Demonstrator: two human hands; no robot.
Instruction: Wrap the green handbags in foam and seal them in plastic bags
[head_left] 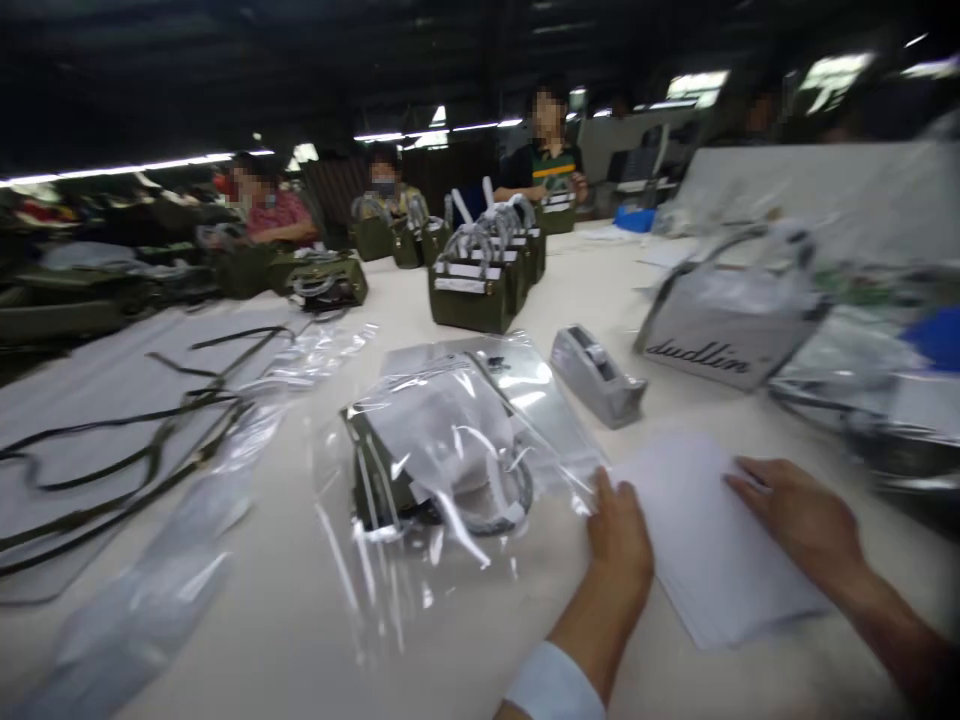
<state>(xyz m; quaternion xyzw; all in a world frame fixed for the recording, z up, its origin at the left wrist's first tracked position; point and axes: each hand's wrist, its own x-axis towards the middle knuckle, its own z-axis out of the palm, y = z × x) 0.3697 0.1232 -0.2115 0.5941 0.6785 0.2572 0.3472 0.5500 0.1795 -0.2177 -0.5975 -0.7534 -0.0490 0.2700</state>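
Observation:
A stack of white paper (720,540) lies on the table between my two hands. My right hand (806,525) is at its upper right edge, with thumb and forefinger pinching at the paper. My left hand (621,535) rests along the paper's left edge with fingers stretched out, close to the corner of a clear plastic bag (547,390). Inside that bag lies a dark green handbag (371,465) on its side, its handle (495,515) wrapped and white paper around it. Motion blur softens the fingertips.
Behind the paper stands a grey tape dispenser (596,375). A pale "dudlin" bag (720,325) is at right. Wrapped green handbags (472,295) stand in a row further back. Dark straps (157,450) and plastic sleeves (172,560) lie at left. Several people sit or stand beyond.

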